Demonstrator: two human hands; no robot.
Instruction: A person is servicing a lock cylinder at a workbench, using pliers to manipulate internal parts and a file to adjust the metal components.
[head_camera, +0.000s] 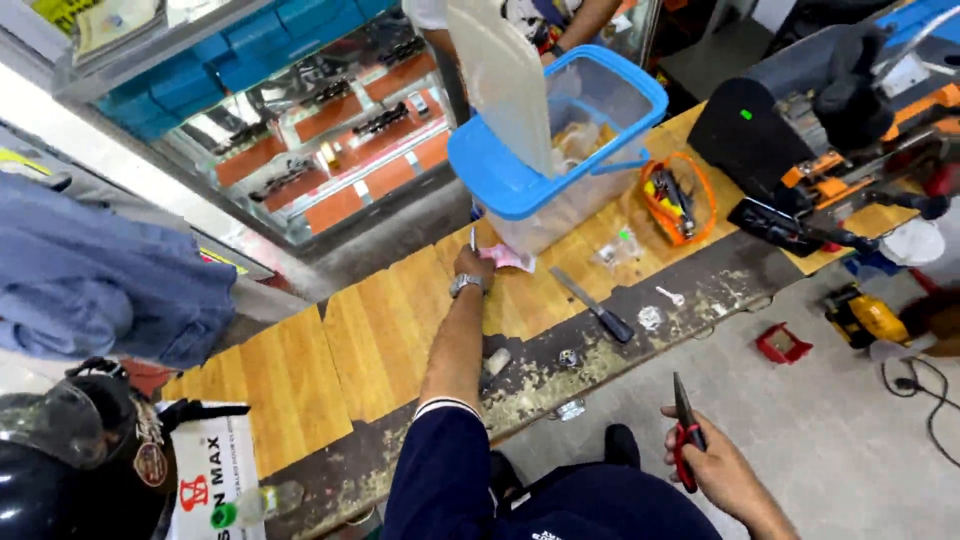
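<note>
My left hand (473, 264) reaches across the wooden counter (300, 370) to the foot of a clear plastic tub (560, 190) with a blue rim and a raised lid. It rests by a pink packet (508, 259); its fingers are hidden from me. A silver watch (467, 284) is on that wrist. My right hand (718, 468) hangs low over the floor, closed around red-handled pliers (685, 428) with the jaws pointing up.
A black-handled knife (597, 306), a small clear bag (620, 247) and an orange tool pouch (678, 198) lie on the counter. A black machine (800, 130) stands at the right. A yellow power tool (865, 318) lies on the floor. Another person (560, 25) stands behind the tub.
</note>
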